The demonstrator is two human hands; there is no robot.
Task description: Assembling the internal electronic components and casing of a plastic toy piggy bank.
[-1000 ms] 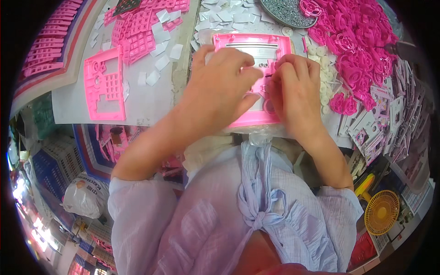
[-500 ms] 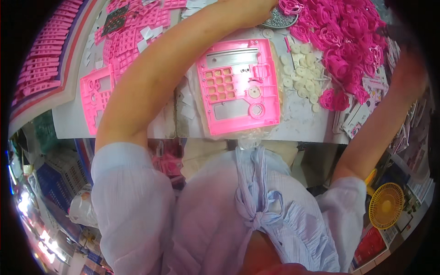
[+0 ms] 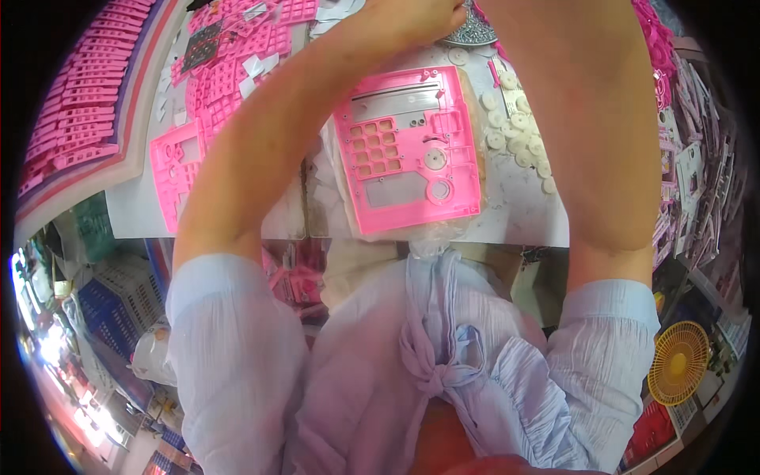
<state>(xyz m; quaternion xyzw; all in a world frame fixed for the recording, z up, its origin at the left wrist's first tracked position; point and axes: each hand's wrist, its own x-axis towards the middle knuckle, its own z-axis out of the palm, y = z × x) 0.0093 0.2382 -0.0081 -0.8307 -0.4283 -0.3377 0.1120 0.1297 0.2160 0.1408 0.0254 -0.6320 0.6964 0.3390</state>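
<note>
A pink plastic panel (image 3: 408, 146) with a grid of square holes, a rectangular window and round holes lies flat on the white table (image 3: 514, 214) in front of me. Both my arms stretch past it toward the far side. My left hand (image 3: 419, 16) shows only partly at the top edge, near a grey glittery piece (image 3: 471, 33); whether it holds anything cannot be made out. My right hand is out of the picture; only its forearm crosses the right side.
Small white round discs (image 3: 514, 127) lie right of the panel. Another pink frame (image 3: 178, 170) and several pink parts (image 3: 229, 71) sit at the left. Stacked pink strips (image 3: 71, 119) line the far left. A yellow fan (image 3: 679, 362) stands at lower right.
Both hands left the pink panel and reached far forward, out over the table's back. The panel now lies uncovered.
</note>
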